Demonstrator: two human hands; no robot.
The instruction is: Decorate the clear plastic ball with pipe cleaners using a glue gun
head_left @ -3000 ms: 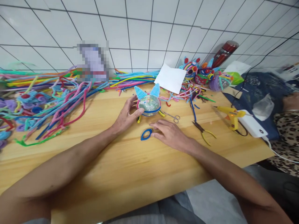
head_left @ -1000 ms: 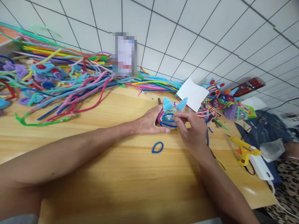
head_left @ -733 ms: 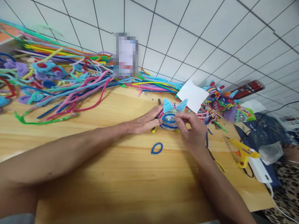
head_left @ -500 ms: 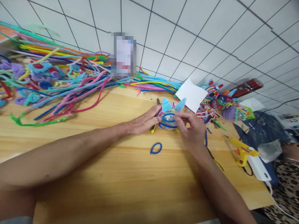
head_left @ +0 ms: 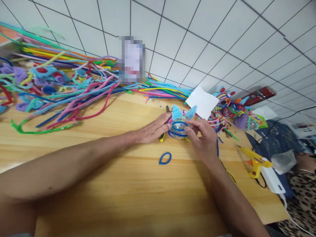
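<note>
A clear craft figure point(head_left: 178, 133) with light-blue pipe-cleaner ears stands on the table, blue strands round its body and yellow bits at its base. My left hand point(head_left: 156, 128) steadies it from the left, fingers along its side and thumb on its front. A blue pipe-cleaner loop point(head_left: 178, 129) lies against the front of the figure; my right hand point(head_left: 203, 135) pinches its right end between thumb and forefinger. Nearer to me, a second blue pipe-cleaner loop point(head_left: 165, 158), pointed at one end, rests on the wood. My fingers hide the figure's sides.
Piled pipe cleaners point(head_left: 74, 89) cover the back left. Behind the figure lies white paper point(head_left: 202, 101), with finished colourful crafts point(head_left: 230, 103) to its right. A yellow glue gun point(head_left: 256, 161) stands at the right edge beside a white power strip point(head_left: 273, 180). Another person's leopard-print clothing point(head_left: 300, 197) shows there.
Both hands stay at the figure with the blue loop against its front. My right thumb and the loop have shifted down very slightly. The view has moved a little.
</note>
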